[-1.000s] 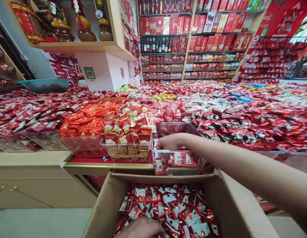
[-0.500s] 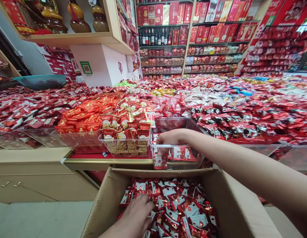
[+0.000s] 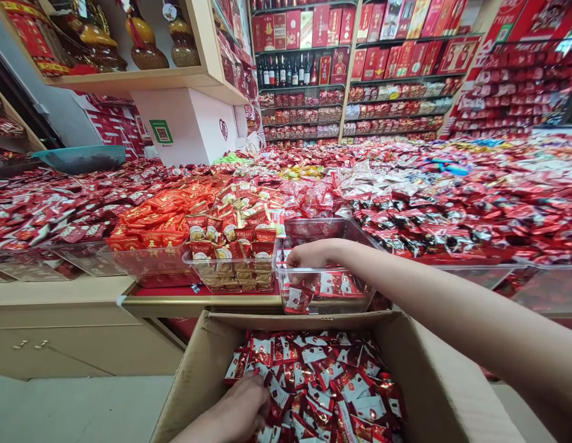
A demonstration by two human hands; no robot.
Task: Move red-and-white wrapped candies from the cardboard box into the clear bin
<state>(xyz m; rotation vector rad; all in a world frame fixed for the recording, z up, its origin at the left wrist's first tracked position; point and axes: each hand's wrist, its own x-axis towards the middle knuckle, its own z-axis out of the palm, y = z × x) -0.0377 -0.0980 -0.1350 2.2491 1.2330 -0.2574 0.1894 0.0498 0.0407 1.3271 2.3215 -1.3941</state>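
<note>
A large cardboard box (image 3: 433, 369) stands in front of me, filled with small red-and-white wrapped candy packets (image 3: 313, 381). My left hand (image 3: 244, 403) is down inside it at the left, fingers curled on a packet at the pile's surface. Beyond the box sits a clear plastic bin (image 3: 332, 271) with a layer of similar packets at its bottom. My right hand (image 3: 308, 253) reaches into this bin at its left side, bent at the wrist. Its fingers are closed and point down at a packet (image 3: 298, 299) by the front wall; the fingertips are partly hidden.
Left of the bin stands a clear bin of durian candies (image 3: 234, 246), then a heap of orange-red packets (image 3: 156, 215). Black-and-red packets (image 3: 415, 227) fill the right side. A teal basket (image 3: 82, 159) lies at the far left. Stocked shelves (image 3: 308, 86) rise behind.
My left hand has drawn back slightly to the left and lower, and its fingers have curled in. My right hand has stayed almost in place inside the bin.
</note>
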